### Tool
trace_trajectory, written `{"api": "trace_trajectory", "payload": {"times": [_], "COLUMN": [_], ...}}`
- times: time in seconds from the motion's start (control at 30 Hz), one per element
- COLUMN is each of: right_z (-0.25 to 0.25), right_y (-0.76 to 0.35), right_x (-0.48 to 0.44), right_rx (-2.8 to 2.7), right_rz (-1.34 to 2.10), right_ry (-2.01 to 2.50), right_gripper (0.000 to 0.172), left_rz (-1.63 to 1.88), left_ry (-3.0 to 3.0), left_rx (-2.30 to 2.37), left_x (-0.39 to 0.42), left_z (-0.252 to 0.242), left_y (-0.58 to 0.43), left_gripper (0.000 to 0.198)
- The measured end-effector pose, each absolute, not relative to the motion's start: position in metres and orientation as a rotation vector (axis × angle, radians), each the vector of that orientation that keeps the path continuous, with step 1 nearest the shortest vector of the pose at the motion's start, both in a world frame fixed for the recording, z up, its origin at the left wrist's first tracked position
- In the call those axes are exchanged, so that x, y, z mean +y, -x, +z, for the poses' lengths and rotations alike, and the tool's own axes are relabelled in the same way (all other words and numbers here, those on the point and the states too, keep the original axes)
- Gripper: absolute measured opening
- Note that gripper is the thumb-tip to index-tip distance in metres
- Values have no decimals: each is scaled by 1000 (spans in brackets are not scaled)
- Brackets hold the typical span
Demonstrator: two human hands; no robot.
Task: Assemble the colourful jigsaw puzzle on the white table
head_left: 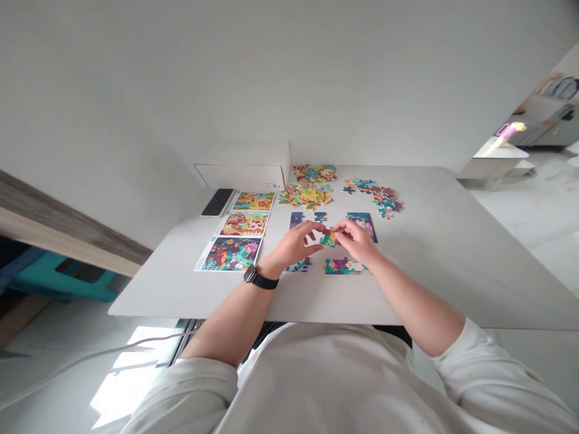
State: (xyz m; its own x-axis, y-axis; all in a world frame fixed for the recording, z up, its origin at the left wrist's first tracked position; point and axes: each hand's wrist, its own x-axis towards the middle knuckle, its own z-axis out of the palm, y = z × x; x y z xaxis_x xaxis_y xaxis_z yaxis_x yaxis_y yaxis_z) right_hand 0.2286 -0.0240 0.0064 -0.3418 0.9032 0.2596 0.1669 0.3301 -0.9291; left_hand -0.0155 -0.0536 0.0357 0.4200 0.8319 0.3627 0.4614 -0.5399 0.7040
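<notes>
My left hand [296,244] and my right hand [357,239] meet over the middle of the white table [434,265]. Both pinch small colourful puzzle pieces [329,239] between their fingertips, held together just above the tabletop. A black watch [260,278] sits on my left wrist. Partly joined puzzle sections lie around the hands: a dark one [364,222] behind my right hand, one [344,266] in front of it, and a small one [299,265] under my left hand.
Two heaps of loose pieces [310,184] [375,196] lie at the back. A picture sheet [239,232] with three images lies to the left, a black phone [218,202] beside it, and a white box [244,166] against the wall.
</notes>
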Motion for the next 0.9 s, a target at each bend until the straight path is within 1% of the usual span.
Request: {"api": "trace_trajectory", "payload": {"times": [0.1, 0.17, 0.37, 0.47, 0.63, 0.9], "right_z": [6, 8, 22, 25, 24, 23], "right_y": [-230, -231, -238, -239, -238, -238], "right_x": [-24, -24, -27, -29, -29, -30], "right_rx": [-1776, -1813, -2056, -2157, -2203, -2278], "right_rz": [1055, 968, 493, 365, 278, 265], "right_ry": [961, 945, 740, 703, 704, 767], "right_gripper": [16, 16, 30, 31, 32, 34], "left_rz": [970, 967, 1014, 1035, 1024, 944], "left_ry": [-2170, -2159, -2151, -2143, -2114, -2134], "left_rx": [1109, 1127, 1197, 1203, 1188, 1180], "left_x": [-55, -56, -55, -54, -52, -52], "left_z": [38, 40, 42, 40, 38, 38], "left_y": [15, 14, 16, 18, 20, 19], "left_gripper": [42, 40, 41, 43, 44, 39]}}
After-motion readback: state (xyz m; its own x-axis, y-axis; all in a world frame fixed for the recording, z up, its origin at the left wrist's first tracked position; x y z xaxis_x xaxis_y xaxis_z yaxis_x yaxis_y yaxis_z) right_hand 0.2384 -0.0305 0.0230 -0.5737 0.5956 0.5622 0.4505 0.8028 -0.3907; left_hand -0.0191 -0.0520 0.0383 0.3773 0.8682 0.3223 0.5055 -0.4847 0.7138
